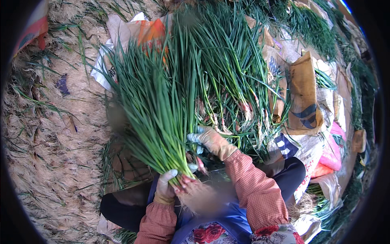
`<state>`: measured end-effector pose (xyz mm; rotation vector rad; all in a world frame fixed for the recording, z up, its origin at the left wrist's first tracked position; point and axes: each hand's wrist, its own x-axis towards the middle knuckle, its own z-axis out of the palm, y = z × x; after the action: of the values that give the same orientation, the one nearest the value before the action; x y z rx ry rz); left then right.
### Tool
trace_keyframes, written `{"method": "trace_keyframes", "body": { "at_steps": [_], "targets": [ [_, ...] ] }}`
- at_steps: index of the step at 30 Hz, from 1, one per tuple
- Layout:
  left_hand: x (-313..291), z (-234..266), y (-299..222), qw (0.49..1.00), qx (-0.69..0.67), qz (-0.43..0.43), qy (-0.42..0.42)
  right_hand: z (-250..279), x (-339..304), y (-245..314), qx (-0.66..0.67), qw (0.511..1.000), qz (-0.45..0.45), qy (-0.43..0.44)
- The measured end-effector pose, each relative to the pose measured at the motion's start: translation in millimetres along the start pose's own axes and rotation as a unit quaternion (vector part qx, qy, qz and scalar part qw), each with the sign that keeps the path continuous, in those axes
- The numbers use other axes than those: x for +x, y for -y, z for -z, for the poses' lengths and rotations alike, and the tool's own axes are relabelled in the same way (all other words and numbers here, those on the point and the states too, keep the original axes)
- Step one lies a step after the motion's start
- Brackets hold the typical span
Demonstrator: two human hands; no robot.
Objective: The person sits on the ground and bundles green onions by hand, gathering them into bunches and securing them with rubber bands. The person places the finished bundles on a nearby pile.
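Observation:
My left hand [165, 188], in a pale stained glove, is closed around the lower stalks of a large bunch of scallions [162, 126]. Their reddish bulbs and pale stringy roots [197, 193] point toward my lap, and the long green leaves fan away from me. At the bunch's right side, my gloved right hand [214, 141] has its fingers curled on some scallion stalks; the fingertips are partly hidden. Just below it hangs a single scallion with a red bulb [201, 166]. Beyond my right hand lies a pile of more scallions [235, 69], roots toward me.
Trimmed pale roots [53, 134] cover the ground on the left. A brown bent sack piece [302, 93] and crumpled white sacks [310, 150] lie to the right, near a pink bag [335, 146]. More greens [313, 30] are heaped at the far right. My bent knees [290, 173] flank the work.

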<state>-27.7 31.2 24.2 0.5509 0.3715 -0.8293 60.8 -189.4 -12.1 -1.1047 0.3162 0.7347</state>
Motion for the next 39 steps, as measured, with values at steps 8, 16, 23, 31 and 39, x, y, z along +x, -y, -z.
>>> {"method": "trace_keyframes", "body": {
  "at_steps": [8, 16, 23, 31, 39],
  "targets": [
    [35, -2, 9, 0.986, -0.16, -0.002, -0.053, -28, -19, -19, 0.171, 0.976, 0.054, -0.123],
    [27, -4, 27, 0.981, -0.064, -0.119, -0.139, -8, 13, -2, 0.364, 0.907, 0.11, -0.184],
    [23, 8, 20, 0.979, -0.116, -0.137, -0.094, 9, -27, -50, -0.08, 0.988, 0.065, 0.113],
    [19, -18, 12, 0.966, -0.135, -0.22, 0.009, 94, -96, 16, -0.507, 0.845, -0.15, -0.077],
    [20, -4, 14, 0.977, -0.156, -0.143, -0.035, 18, -70, 20, -0.296, 0.951, -0.082, 0.02]
  ]
}}
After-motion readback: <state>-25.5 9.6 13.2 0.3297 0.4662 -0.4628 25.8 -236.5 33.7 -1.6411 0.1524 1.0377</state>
